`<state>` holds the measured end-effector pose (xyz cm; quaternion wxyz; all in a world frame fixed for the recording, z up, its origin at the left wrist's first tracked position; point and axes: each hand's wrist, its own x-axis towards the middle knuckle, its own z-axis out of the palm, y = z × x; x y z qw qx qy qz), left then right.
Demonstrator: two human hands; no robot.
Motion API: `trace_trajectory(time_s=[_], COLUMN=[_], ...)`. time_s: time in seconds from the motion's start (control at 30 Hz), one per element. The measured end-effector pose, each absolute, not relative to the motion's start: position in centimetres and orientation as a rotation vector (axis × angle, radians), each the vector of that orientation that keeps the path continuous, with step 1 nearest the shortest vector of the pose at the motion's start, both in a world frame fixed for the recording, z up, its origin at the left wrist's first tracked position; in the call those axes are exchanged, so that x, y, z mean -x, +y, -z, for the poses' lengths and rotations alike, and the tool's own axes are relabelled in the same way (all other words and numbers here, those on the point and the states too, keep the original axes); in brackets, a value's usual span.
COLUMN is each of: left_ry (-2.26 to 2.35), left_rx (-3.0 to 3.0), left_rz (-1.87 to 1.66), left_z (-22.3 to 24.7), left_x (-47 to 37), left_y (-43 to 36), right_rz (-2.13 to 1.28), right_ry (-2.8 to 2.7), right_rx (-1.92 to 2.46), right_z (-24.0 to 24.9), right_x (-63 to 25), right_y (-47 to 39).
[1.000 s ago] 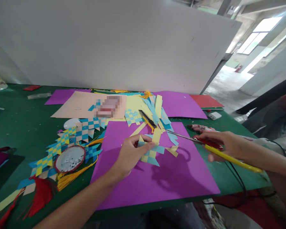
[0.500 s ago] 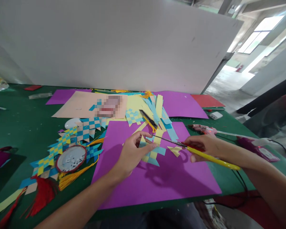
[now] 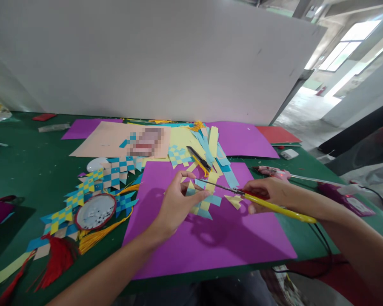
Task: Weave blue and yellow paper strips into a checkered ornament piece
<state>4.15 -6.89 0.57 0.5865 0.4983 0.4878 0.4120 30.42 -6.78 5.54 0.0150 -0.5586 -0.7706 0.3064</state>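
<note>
My left hand (image 3: 178, 202) pinches a woven blue and yellow paper piece (image 3: 204, 209) between thumb and fingers, above a purple sheet (image 3: 166, 255). In my right hand (image 3: 263, 193) are long scissors with yellow handles (image 3: 281, 209); the blades point left across the paper strips, near my left fingertips. Whether the blades are parted is hard to tell. Yellow paper scraps (image 3: 234, 201) lie on the purple sheet under the blades. Just behind the paper piece is a black and yellow cutter (image 3: 199, 159).
Woven paper fish (image 3: 115, 173), a dish of small beads (image 3: 95, 211) and a red tassel (image 3: 57, 255) lie left. A pink glue gun (image 3: 272, 173) with a cable lies right. A white panel (image 3: 147, 59) stands behind the green table (image 3: 22, 170).
My right hand and the scissors have shifted slightly left, bringing the blade tips nearer my left fingers. My left index finger has lifted a little. It still holds the paper piece.
</note>
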Motion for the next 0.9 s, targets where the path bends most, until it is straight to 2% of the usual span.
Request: trace_trajectory(time_s=[0.9], left_ry=[1.118], left_rx=[-1.257], left_rz=[-0.941], left_z=[-0.93], left_x=[-4.06], left_y=[-6.91], right_rz=[-0.865], right_ry=[-2.435], right_rx=[1.828], right_z=[-5.88], right_x=[-29.83], right_y=[-6.69])
